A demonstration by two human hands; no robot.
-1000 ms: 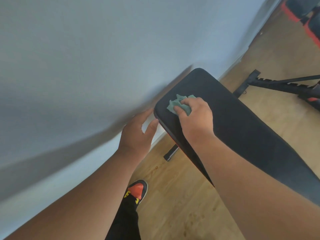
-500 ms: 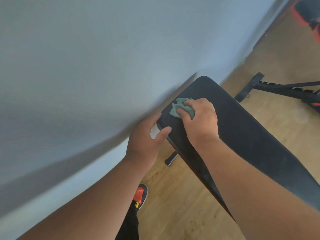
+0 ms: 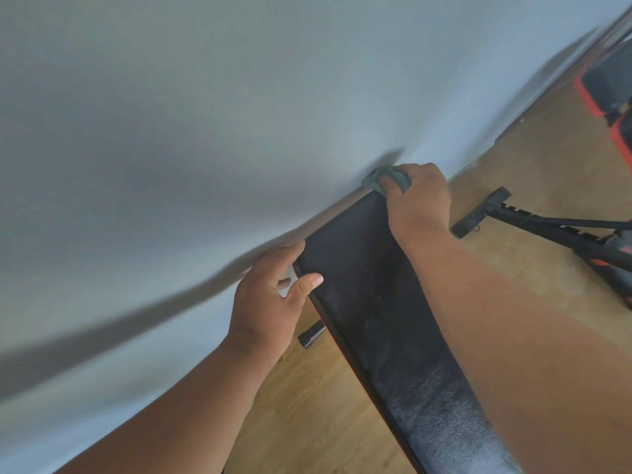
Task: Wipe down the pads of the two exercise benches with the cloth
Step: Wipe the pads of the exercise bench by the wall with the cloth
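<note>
Green cloth (image 3: 383,176), black bench pad (image 3: 369,285), honey-brown wood floor (image 3: 533,172), pale grey wall (image 3: 239,97).

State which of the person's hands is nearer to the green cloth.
Right. The right hand grips the green cloth at the pad's far end; the left hand holds the bench pad side edge, well short of it.
</note>
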